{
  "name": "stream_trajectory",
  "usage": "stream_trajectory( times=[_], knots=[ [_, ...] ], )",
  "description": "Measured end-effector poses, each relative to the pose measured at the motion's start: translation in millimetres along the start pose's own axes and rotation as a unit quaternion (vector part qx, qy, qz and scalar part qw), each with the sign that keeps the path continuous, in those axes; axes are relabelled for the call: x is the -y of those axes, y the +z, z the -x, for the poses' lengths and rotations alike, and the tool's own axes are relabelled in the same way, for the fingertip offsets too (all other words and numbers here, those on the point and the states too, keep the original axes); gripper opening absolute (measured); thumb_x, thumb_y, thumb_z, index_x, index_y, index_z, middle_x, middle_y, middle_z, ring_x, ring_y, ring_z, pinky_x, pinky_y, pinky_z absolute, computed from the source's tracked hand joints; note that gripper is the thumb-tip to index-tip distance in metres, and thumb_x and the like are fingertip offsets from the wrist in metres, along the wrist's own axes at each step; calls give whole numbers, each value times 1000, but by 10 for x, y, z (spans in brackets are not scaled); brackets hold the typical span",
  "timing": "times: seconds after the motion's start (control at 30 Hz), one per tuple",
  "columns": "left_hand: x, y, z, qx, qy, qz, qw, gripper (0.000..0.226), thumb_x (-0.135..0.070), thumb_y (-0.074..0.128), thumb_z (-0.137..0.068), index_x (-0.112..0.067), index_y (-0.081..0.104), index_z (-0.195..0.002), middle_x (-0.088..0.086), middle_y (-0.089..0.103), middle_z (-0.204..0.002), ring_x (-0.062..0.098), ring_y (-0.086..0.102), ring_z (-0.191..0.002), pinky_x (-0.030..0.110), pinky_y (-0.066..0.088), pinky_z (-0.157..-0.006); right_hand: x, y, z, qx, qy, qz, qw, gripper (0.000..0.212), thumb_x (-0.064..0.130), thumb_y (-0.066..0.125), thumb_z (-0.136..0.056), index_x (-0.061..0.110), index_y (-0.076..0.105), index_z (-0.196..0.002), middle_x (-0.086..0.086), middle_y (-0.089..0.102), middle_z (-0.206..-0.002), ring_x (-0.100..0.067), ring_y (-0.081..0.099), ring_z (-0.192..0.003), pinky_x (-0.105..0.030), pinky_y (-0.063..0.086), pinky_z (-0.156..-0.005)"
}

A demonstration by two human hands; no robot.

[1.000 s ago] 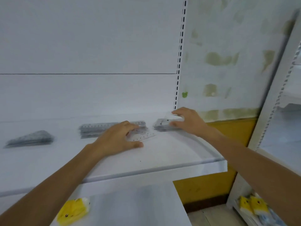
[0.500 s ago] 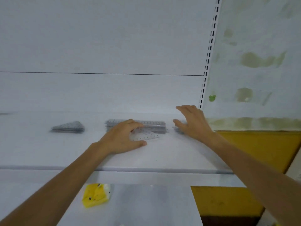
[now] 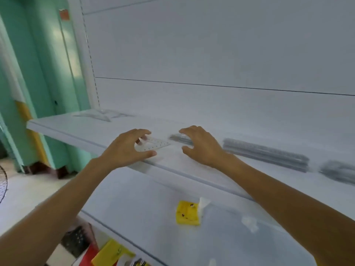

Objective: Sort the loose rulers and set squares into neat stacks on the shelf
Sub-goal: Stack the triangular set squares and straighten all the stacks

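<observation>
On the white shelf (image 3: 80,132) my left hand (image 3: 126,150) pinches a clear dotted set square (image 3: 153,145) between curled fingers and thumb, low over the shelf surface. Just right of it lies a small grey stack of set squares (image 3: 177,138). My right hand (image 3: 203,148) is spread over that stack's right end, fingers relaxed, fingertips at its top. A long grey stack of rulers (image 3: 267,154) lies further right, and another grey stack (image 3: 338,171) sits at the right edge of view. Loose clear pieces (image 3: 99,115) lie at the shelf's far left end.
Below is a second white shelf (image 3: 146,204) with a yellow packet (image 3: 187,213) and small white bits on it. Red and yellow packages (image 3: 107,254) sit lower still. A green wall and doorframe (image 3: 48,73) stand to the left of the shelf unit.
The view has swung left. My left hand has brought the clear set square leftward, away from the ruler stack. My right hand has left the rightmost stack and reached the small set square stack.
</observation>
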State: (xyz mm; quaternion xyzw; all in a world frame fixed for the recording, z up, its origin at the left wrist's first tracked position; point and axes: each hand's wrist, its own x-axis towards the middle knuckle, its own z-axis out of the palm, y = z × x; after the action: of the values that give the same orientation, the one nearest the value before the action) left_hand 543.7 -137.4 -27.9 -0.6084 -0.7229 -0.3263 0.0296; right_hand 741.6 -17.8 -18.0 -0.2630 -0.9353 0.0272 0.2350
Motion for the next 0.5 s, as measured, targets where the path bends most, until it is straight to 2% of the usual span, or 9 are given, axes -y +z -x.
stream_trajectory(
  times=[0.1,0.2,0.43,0.5],
  knots=[
    [323,-169,-45,-7,-3,-8,1000,59,-42,74,-72,-24,52,-124,-9,57,-108,8,51,-86,22,39,-77,228,167,-257,9,-3,-6,1000,49,25,52,-91,18,40,-138,-2,43,-139,-20,37,-128,-35,33,-106],
    [630,-273,-241,-3,9,-1,1000,58,-44,74,-70,-23,55,-121,-8,58,-113,9,52,-88,24,43,-81,365,313,-500,10,13,-6,1000,48,25,52,-92,19,39,-138,-1,43,-140,-18,37,-129,-35,32,-107],
    [1089,-259,-940,45,77,41,995,66,-62,62,-65,-27,55,-120,-16,54,-107,-3,51,-85,23,42,-81,395,474,-698,-10,119,9,993,46,25,51,-93,22,40,-137,4,42,-139,-15,38,-127,-27,31,-102],
    [1099,-162,-1126,66,105,60,991,64,-60,64,-67,-26,54,-120,-15,54,-108,-1,51,-86,23,41,-80,363,469,-609,-35,157,9,987,45,26,54,-91,23,43,-135,5,46,-136,-13,42,-122,-24,33,-97]
  ],
)
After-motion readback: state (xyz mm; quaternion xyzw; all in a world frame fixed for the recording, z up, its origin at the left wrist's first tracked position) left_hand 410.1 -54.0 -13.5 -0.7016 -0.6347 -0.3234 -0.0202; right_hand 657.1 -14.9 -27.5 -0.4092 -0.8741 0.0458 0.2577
